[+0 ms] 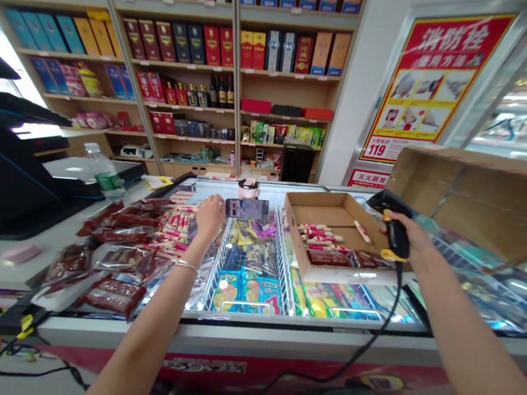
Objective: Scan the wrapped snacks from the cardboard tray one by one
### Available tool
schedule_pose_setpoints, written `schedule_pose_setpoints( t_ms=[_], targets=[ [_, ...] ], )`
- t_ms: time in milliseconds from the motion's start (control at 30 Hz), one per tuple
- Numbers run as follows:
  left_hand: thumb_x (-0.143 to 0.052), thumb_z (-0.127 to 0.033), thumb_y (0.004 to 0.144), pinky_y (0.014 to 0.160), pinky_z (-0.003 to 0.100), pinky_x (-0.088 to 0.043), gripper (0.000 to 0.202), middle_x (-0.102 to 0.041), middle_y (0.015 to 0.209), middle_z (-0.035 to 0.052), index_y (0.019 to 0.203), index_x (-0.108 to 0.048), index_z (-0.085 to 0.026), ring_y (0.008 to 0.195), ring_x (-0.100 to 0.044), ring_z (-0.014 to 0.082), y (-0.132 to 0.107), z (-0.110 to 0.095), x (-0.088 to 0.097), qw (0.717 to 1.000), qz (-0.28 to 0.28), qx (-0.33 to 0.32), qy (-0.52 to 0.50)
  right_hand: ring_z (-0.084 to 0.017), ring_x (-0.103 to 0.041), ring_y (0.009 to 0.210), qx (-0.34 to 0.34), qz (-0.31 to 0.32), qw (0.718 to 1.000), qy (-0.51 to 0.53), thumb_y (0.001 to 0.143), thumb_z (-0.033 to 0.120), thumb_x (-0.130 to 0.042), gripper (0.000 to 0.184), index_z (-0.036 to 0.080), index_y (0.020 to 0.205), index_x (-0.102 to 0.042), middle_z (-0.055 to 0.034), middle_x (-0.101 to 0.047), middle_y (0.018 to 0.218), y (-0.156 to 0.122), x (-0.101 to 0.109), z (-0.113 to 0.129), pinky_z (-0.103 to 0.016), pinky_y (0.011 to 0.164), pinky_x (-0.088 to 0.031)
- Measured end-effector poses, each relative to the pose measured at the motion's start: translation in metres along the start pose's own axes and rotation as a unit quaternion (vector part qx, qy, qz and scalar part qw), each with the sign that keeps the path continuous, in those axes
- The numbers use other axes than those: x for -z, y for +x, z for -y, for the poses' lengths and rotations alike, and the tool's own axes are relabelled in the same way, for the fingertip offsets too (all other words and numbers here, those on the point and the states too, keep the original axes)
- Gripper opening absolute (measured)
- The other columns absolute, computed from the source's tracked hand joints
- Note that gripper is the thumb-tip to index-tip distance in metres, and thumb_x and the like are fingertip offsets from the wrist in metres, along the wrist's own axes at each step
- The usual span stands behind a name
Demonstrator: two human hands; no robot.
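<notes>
My left hand (210, 216) grips the end of a smartphone (246, 208), its screen blurred, above a chest freezer (243, 319) full of colourful ice-cream packets. My right hand (399, 231) is shut around a black and yellow handheld barcode scanner (395, 233), whose cord hangs down past the freezer front. Just left of that hand, a shallow cardboard tray (331, 212) rests on the freezer and holds wrapped sausages (320, 234) and red packets (329, 258). More wrapped sausages (173, 226) lie left of my left hand.
Red vacuum packs (114, 295) are piled along the freezer's left side. A counter (3, 267) holds a water bottle (105, 172) and a black till (7, 169). A pink cup (249, 188) stands behind the phone. An open cardboard box (470, 203) rises at right; liquor shelves fill the back.
</notes>
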State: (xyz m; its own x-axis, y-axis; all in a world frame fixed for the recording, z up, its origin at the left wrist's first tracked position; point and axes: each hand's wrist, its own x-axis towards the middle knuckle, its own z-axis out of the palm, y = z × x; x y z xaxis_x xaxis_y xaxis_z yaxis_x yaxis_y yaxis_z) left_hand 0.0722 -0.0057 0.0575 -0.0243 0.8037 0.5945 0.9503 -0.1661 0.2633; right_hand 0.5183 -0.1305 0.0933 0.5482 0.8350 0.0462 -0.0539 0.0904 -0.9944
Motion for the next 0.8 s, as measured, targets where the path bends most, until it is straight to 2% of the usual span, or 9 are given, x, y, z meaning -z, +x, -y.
schedule_pose_setpoints(
  t_ms=[67, 133, 200, 300, 400, 467, 533, 667, 800],
  targets=[
    [-0.036, -0.027, 0.088, 0.074, 0.035, -0.044, 0.029, -0.064, 0.097, 0.014, 0.099, -0.059, -0.015, 0.091, -0.06, 0.027, 0.0, 0.035, 0.007, 0.995, 0.034, 0.066, 0.068, -0.007, -0.054, 0.045, -0.039, 0.021, 0.997, 0.059, 0.076, 0.025, -0.059, 0.01, 0.014, 0.077, -0.06, -0.0012, -0.059, 0.061, -0.019, -0.034, 0.012, -0.015, 0.039, -0.045],
    [-0.036, -0.029, 0.087, 0.072, 0.036, -0.044, 0.031, -0.065, 0.095, 0.0152, 0.1, -0.059, -0.014, 0.088, -0.061, 0.0277, -0.006, 0.055, 0.006, 0.988, 0.057, 0.106, 0.102, -0.005, -0.053, 0.043, -0.021, 0.061, 0.991, 0.12, 0.074, 0.021, -0.059, 0.01, 0.013, 0.079, -0.059, -0.0006, -0.06, 0.064, -0.043, -0.077, 0.019, -0.014, 0.039, -0.044],
    [-0.034, -0.033, 0.088, 0.073, 0.037, -0.044, 0.035, -0.065, 0.095, 0.0161, 0.103, -0.059, -0.012, 0.09, -0.061, 0.0284, -0.015, 0.064, -0.001, 0.985, 0.048, 0.112, 0.121, -0.006, -0.053, 0.043, -0.029, 0.125, 0.98, 0.149, 0.07, 0.024, -0.062, 0.016, 0.013, 0.081, -0.058, -0.0003, -0.06, 0.065, -0.066, -0.123, 0.016, -0.013, 0.035, -0.04],
    [-0.028, -0.036, 0.091, 0.079, 0.04, -0.043, 0.044, -0.064, 0.099, 0.0183, 0.106, -0.058, -0.009, 0.098, -0.057, 0.0309, -0.026, 0.067, -0.014, 0.985, 0.022, 0.087, 0.148, -0.007, -0.054, 0.043, -0.039, 0.221, 0.962, 0.158, 0.065, 0.029, -0.068, 0.025, 0.014, 0.081, -0.056, 0.0003, -0.06, 0.064, -0.092, -0.185, -0.005, -0.015, 0.036, -0.041],
    [-0.026, -0.038, 0.091, 0.084, 0.042, -0.04, 0.049, -0.062, 0.106, 0.0211, 0.106, -0.059, -0.006, 0.104, -0.053, 0.0328, -0.031, 0.073, -0.023, 0.984, 0.015, 0.071, 0.165, -0.008, -0.054, 0.042, -0.059, 0.281, 0.948, 0.14, 0.06, 0.028, -0.072, 0.032, 0.014, 0.084, -0.055, 0.0006, -0.061, 0.063, -0.102, -0.227, -0.037, -0.017, 0.038, -0.042],
    [-0.032, -0.038, 0.089, 0.088, 0.043, -0.038, 0.046, -0.06, 0.111, 0.0216, 0.108, -0.06, -0.006, 0.107, -0.051, 0.0333, -0.032, 0.078, -0.027, 0.983, 0.016, 0.065, 0.17, -0.009, -0.054, 0.041, -0.091, 0.29, 0.944, 0.127, 0.061, 0.03, -0.072, 0.035, 0.015, 0.087, -0.054, 0.001, -0.06, 0.061, -0.101, -0.242, -0.057, -0.018, 0.037, -0.041],
    [-0.041, -0.037, 0.085, 0.09, 0.044, -0.036, 0.043, -0.059, 0.113, 0.0214, 0.107, -0.061, -0.006, 0.11, -0.049, 0.0342, -0.032, 0.082, -0.03, 0.982, 0.025, 0.064, 0.173, -0.01, -0.053, 0.041, -0.12, 0.269, 0.949, 0.118, 0.062, 0.03, -0.072, 0.037, 0.016, 0.09, -0.053, 0.0015, -0.059, 0.059, -0.097, -0.249, -0.075, -0.018, 0.035, -0.04],
    [-0.045, -0.028, 0.08, 0.092, 0.046, -0.034, 0.034, -0.059, 0.113, 0.0222, 0.101, -0.063, -0.006, 0.114, -0.046, 0.0354, -0.032, 0.08, -0.03, 0.982, 0.048, 0.067, 0.171, -0.011, -0.054, 0.041, -0.14, 0.206, 0.962, 0.111, 0.064, 0.029, -0.072, 0.036, 0.017, 0.091, -0.052, 0.0021, -0.057, 0.056, -0.094, -0.248, -0.099, -0.019, 0.035, -0.041],
    [-0.037, -0.021, 0.084, 0.088, 0.044, -0.036, 0.033, -0.062, 0.107, 0.0218, 0.102, -0.06, -0.007, 0.107, -0.051, 0.0337, -0.029, 0.077, -0.021, 0.982, 0.043, 0.084, 0.164, -0.01, -0.054, 0.04, -0.166, 0.171, 0.966, 0.106, 0.067, 0.025, -0.069, 0.027, 0.015, 0.087, -0.053, 0.0006, -0.058, 0.057, -0.098, -0.244, -0.106, -0.018, 0.035, -0.042]
  ],
)
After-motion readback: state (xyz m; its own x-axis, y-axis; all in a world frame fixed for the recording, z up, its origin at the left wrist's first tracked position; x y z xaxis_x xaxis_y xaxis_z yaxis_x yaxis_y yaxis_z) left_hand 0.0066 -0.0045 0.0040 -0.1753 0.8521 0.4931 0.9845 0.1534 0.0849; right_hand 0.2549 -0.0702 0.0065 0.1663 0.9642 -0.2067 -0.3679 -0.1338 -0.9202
